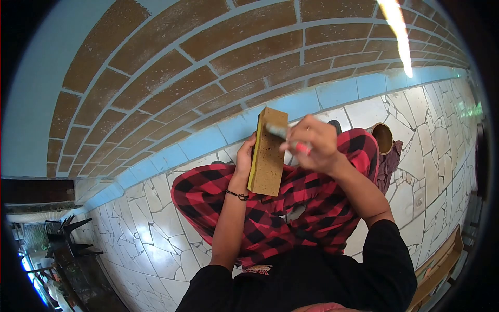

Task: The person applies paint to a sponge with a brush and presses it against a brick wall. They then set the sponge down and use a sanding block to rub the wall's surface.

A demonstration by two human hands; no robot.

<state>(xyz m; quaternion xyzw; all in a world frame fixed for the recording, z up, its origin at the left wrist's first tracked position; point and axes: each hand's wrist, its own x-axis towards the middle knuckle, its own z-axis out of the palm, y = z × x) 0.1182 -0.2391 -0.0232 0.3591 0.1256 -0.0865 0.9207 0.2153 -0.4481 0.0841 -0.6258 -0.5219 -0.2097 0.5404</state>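
Observation:
In my left hand point(247, 156) is an upright rectangular sponge block point(270, 164) with a yellow side and a broad brown face dotted with small pores. The fingers wrap its left edge, partly hidden behind it. My right hand point(314, 143) is closed around a paintbrush point(276, 130) with a reddish part showing below the fingers. Its bristles lie against or just over the upper part of the brown face; motion blurs them. To the right of my knee stands a round bowl point(383, 138) with brown inside.
Ahead is a wall point(249, 54) with a brown brick pattern and pale joints, above a light blue tile strip point(332, 92). A dark cloth point(391, 169) lies beside the bowl on the white stone-pattern floor point(156, 249). Dark furniture point(73, 236) stands left; a wooden piece point(439, 265) sits right.

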